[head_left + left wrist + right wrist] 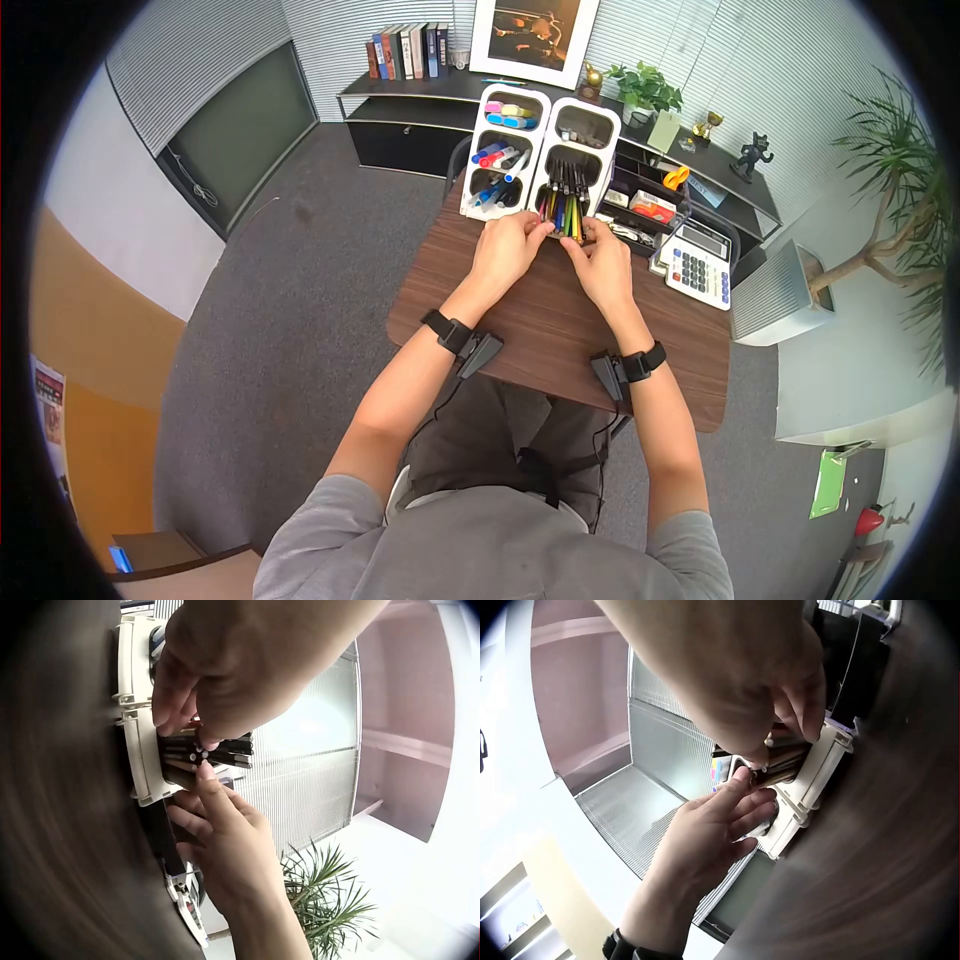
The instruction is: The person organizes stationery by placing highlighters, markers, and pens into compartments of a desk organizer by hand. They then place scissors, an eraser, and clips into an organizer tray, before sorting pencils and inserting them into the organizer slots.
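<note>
Two white organizers stand side by side at the table's far edge in the head view. In the front compartment of the right organizer (592,150) stands a bundle of colored pencils (568,216), its ends fanned toward me. My left hand (503,252) holds the bundle from the left, thumb at the pencil ends. From the other side my right hand (603,265) holds it, its thumb close to the left one. The left wrist view shows the right thumb (207,772) against the ends. Black pens (568,177) fill the compartment behind.
The left organizer (546,112) holds highlighters (510,112), markers (500,157) and pens. Right of the organizers are a black desk tray (650,238) with small boxes and orange scissors (676,178), then a calculator (700,272). Behind stands a black shelf (420,107) with books and a plant.
</note>
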`<state>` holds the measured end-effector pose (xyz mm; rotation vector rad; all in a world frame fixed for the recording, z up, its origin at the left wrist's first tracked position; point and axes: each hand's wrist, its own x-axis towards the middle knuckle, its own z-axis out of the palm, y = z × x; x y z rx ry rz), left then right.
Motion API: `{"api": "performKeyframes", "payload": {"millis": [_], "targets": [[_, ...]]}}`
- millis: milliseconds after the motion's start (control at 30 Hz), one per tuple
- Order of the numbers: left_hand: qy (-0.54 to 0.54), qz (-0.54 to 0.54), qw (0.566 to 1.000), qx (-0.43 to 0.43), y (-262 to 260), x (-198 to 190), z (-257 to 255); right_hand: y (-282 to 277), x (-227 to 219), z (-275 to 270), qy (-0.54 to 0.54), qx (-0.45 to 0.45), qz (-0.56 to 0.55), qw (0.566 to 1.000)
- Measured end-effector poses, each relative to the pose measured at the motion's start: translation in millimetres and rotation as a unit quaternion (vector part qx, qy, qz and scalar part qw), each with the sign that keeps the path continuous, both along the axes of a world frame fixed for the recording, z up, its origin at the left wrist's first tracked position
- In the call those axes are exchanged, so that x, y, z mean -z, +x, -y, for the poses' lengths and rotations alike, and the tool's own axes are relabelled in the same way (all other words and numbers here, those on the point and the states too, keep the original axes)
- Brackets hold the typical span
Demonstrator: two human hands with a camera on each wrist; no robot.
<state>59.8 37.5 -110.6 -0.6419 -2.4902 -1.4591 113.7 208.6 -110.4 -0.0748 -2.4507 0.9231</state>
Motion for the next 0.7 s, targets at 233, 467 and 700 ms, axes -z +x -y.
{"api": "performKeyframes", "payload": {"millis": [233,467,700], "targets": [[0.022,0.001,1.000,-0.011,4,-3,1,6,-7,1,0.011,0.018,0.027,0.999],[0.029,0.044,0.999,-0.013,-2,-5,0,3,-8,6,0.019,0.020,0.037,0.999],[-0.013,0.032,0.998,-0.043,5,-12,5,6,0,1,0.019,0.030,0.005,0.999]]}}
